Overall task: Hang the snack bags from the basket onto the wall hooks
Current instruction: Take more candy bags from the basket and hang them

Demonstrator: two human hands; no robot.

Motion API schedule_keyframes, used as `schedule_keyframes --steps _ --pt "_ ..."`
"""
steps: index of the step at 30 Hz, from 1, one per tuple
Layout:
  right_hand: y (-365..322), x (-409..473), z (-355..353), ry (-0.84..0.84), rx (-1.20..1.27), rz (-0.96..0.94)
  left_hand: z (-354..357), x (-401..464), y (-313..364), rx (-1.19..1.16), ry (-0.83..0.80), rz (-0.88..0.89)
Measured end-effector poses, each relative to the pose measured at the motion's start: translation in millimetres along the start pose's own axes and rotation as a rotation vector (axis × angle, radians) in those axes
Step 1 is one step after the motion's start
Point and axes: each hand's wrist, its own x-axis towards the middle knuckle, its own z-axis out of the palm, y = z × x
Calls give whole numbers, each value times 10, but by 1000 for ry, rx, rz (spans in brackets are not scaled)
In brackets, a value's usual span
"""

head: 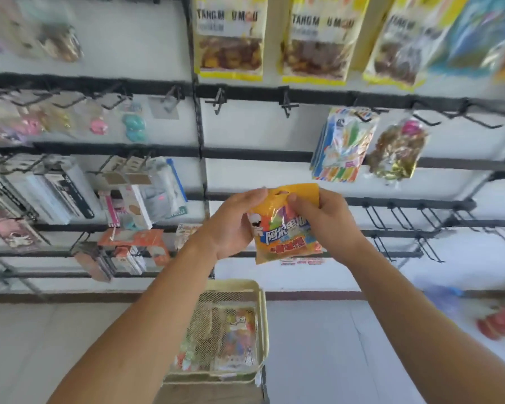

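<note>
Both hands clamped on one orange snack bag, held up in front of the hook wall.

We see the left hand (231,225) with fingers curled round the orange snack bag (286,228) at its left edge, and the right hand (324,220) pinching its top right corner by the hang hole. The bag is in the air, above the yellow mesh basket (261,322), which holds more bags. Empty black hooks (286,104) stick out above; a striped candy bag (343,144) hangs up to the right.

Snack bag (286,228) held between both hands, before the wall hooks (286,102).
Basket (261,316) sits below it; hung bags (343,145) above right.
</note>
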Motion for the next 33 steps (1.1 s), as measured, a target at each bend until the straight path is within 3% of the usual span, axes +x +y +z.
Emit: schedule_keyframes --steps 7,13,23,29,33 --pt "-414 -344 -966 218 -19 -122 1199 370 366 363 94 104" --pt "-586 -506 -2093 336 -91 -266 2354 765 470 413 33 197" --pt "-428 -519 -3826 352 -89 -312 3840 1628 189 615 31 235" --pt "-322 -94 -4442 275 -36 -303 4213 2265 150 700 109 355" --pt "-336 321 -4730 309 -20 -306 4290 2765 213 774 163 464"
